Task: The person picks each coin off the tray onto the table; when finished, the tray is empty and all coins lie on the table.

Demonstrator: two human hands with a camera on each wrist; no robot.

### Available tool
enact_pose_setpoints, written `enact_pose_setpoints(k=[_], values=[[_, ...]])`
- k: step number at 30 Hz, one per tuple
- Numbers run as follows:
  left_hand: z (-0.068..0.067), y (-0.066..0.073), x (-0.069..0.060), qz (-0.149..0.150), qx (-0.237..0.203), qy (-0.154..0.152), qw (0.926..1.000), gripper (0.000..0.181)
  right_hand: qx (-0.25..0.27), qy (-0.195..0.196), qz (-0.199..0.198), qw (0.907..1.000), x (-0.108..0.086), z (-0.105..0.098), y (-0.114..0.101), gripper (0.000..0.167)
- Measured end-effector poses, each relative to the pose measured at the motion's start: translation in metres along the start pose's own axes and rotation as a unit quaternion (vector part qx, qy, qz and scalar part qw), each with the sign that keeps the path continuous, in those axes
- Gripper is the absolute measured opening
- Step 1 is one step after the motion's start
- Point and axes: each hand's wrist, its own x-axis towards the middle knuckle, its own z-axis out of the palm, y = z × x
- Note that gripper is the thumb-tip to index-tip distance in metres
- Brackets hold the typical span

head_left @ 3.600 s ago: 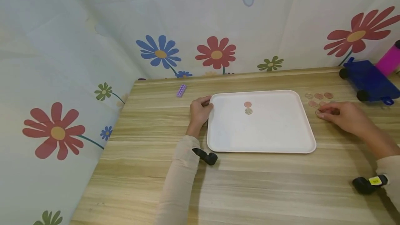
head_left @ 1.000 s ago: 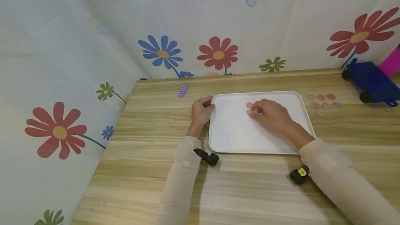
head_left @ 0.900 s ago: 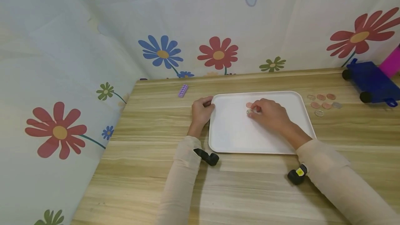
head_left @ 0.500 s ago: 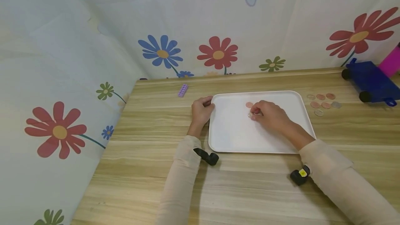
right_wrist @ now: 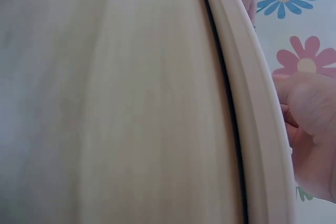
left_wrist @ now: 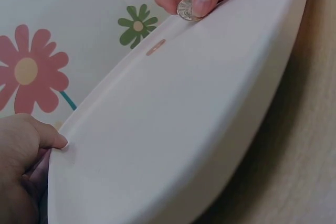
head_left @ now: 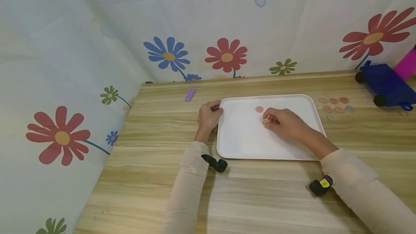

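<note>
My left hand (head_left: 210, 116) grips the left rim of a white tray (head_left: 240, 143), thumb over the edge in the left wrist view. Between thumb and fingers, my right hand (head_left: 289, 124) pinches a silvery coin (left_wrist: 187, 10) just above the tray; it looks tilted in the head view. A copper coin (head_left: 259, 109) lies flat on the tray beyond those fingertips. To the right of the tray, several copper and silvery coins (head_left: 339, 109) lie loosely in rows on the table. In the right wrist view the right hand (right_wrist: 315, 129) is partly behind the tray rim, which hides the coin.
The wooden table (head_left: 156, 147) runs back to a flowered cloth wall. A purple toy brick (head_left: 190, 94) lies at back left. At back right stand a dark blue wheeled toy (head_left: 386, 86) and a bright pink object (head_left: 406, 64).
My right hand came from the coins at the right to the tray. It has picked up the silvery coin there and drawn back slightly rightward and nearer. The left hand stays put.
</note>
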Motion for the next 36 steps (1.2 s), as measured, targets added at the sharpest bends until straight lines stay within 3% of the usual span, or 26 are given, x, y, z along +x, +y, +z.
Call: enact_pose_setpoints(k=[4, 10, 17, 21, 29, 36], values=[[0.001, -0.001, 0.000, -0.001, 0.000, 0.000, 1.0000, 0.032, 0.015, 0.006, -0.015, 0.9997, -0.009, -0.007, 0.007, 0.014], [0.000, -0.002, 0.001, 0.000, 0.001, 0.002, 1.0000, 0.032, 0.007, 0.054, -0.023, 0.9983, -0.025, -0.025, 0.018, 0.016], [0.000, -0.002, 0.001, -0.004, -0.001, 0.000, 1.0000, 0.033, -0.003, 0.086, 0.039, 0.9955, -0.049, -0.050, 0.043, 0.022], [0.001, -0.002, 0.001, -0.003, 0.000, 0.001, 1.0000, 0.032, -0.015, 0.112, 0.051, 0.9923, -0.065, -0.064, 0.064, 0.028], [0.001, -0.001, -0.001, -0.005, -0.002, 0.001, 1.0000, 0.032, -0.030, 0.107, 0.149, 0.9826, -0.096, -0.093, 0.106, 0.040], [0.001, 0.000, 0.000, -0.003, 0.000, 0.003, 1.0000, 0.032, -0.078, 0.102, 0.158, 0.9790, -0.109, -0.101, 0.129, 0.035]])
